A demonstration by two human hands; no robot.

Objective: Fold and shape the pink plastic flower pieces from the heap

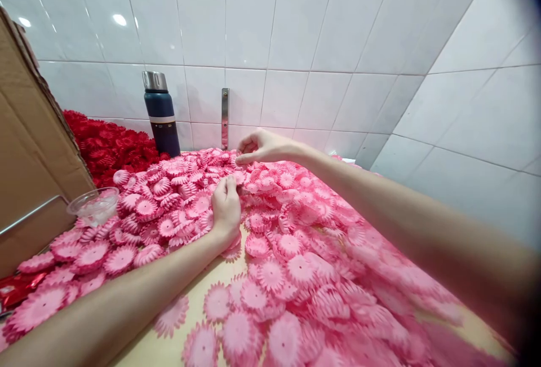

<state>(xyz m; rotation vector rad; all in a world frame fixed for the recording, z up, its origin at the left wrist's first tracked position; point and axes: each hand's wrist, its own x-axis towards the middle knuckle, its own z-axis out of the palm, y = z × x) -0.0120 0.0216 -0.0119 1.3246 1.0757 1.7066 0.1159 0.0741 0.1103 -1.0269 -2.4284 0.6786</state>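
Pink round pieces with toothed edges (271,274) cover much of the pale yellow table (192,310). My left hand (226,204) is closed near the middle of the pile, thumb up, with a pink piece showing at its fingertips. Just above and to the right, my right hand (258,147) has its fingers bent and pinched together over the back of the pile. A pink piece lies by its fingertips. The two hands are apart.
A dark blue bottle (163,119) stands by the tiled wall (249,23). Red pieces (112,150) are heaped behind a cardboard box (34,113) at the left. A clear plastic bowl (95,204) sits among the pink pieces. A metal strip (225,116) is against the wall.
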